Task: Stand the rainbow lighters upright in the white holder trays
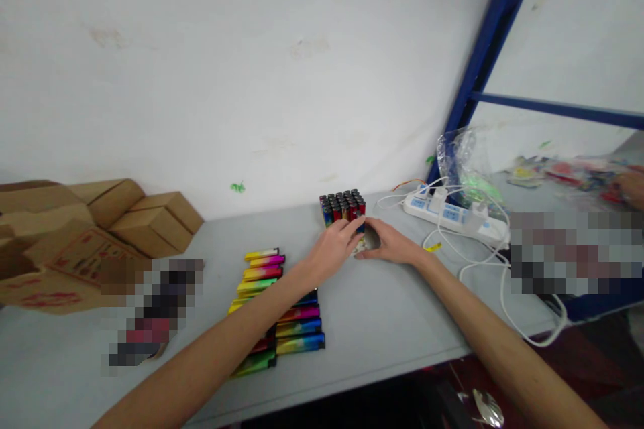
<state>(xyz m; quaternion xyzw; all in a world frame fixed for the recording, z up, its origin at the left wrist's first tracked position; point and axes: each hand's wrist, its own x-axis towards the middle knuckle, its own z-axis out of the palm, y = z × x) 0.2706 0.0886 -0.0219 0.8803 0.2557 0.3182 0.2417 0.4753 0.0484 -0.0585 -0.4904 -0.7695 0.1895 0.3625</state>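
A tight block of several upright lighters (342, 207) with black tops stands on the grey table (382, 322) near the wall. My left hand (333, 248) reaches from the left and touches the block's front side with its fingertips. My right hand (390, 242) comes in from the right and presses against the block's front right corner. Both hands cup the block between them. Closer to me, a row of several flat rainbow-coloured lighters (282, 312) lies partly under my left forearm.
Brown cardboard boxes (75, 234) are stacked at the left. A white power strip (455, 216) with plugs and loose white cables lies to the right, beside a clear plastic bag (465, 171). A blue metal frame (483, 53) rises at the right. Another person's hand (631, 188) shows at far right.
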